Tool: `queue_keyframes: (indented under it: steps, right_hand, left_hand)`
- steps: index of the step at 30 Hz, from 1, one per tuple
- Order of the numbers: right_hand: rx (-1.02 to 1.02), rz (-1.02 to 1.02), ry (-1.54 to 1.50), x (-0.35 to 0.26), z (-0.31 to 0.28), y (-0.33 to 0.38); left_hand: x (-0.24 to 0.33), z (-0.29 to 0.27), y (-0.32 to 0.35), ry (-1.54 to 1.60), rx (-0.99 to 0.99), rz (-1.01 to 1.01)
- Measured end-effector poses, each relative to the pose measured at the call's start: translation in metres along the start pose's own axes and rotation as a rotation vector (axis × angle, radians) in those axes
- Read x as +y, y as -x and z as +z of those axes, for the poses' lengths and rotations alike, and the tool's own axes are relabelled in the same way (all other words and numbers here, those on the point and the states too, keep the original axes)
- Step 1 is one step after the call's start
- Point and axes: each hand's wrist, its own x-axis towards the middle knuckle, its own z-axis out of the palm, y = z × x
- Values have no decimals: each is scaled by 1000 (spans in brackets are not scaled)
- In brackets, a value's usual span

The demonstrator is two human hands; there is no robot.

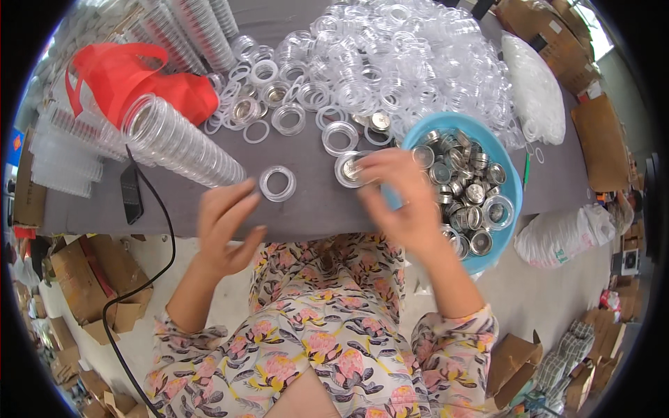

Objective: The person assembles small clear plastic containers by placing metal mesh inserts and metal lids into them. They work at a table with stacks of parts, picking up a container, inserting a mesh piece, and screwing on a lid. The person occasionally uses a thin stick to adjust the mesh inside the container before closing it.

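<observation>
My left hand (226,230) is open, fingers spread, its fingertips close to the near end of a leaning stack of clear round plastic pieces (185,146). Just right of those fingertips a clear plastic ring (278,183) lies flat on the table. My right hand (404,198) has its fingertips over the edge of another clear ring, in which a small silvery metal disc (350,168) sits; the thumb stands apart from the fingers. That hand is slightly blurred and partly covers the ring. A further clear ring (340,138) lies just beyond.
At my right a blue basin (514,177) holds many metal-and-clear round pieces. A large heap of clear rings (411,56) covers the far table. A red bag (150,83) lies at the left, near a black cable (171,230). Cardboard boxes (90,279) stand on the floor.
</observation>
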Motion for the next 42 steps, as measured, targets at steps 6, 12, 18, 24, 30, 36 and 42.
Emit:
queue_keyframes:
  steps: [6, 12, 18, 24, 30, 36, 42]
  right_hand:
    - [-188, 149, -173, 20, 119, 18]
    - [-134, 297, -10, 55, 165, 52]
    - [-209, 265, 88, 56, 165, 50]
    - [-181, 273, 155, 57, 175, 54]
    - [-171, 269, 151, 60, 175, 53]
    - [-160, 234, 149, 54, 173, 49]
    - [-151, 255, 138, 59, 177, 52]
  left_hand:
    - [-38, 51, 19, 289, -156, -452]
    - [-71, 74, 44, -82, -270, -324]
    - [-56, 80, 35, -298, -426, -258]
    - [-60, 84, 44, -295, -343, -212]
    - [-56, 82, 44, -371, -415, -215]
    - [-63, 83, 44, -261, -438, -286]
    - [-56, 83, 44, -231, -354, -309]
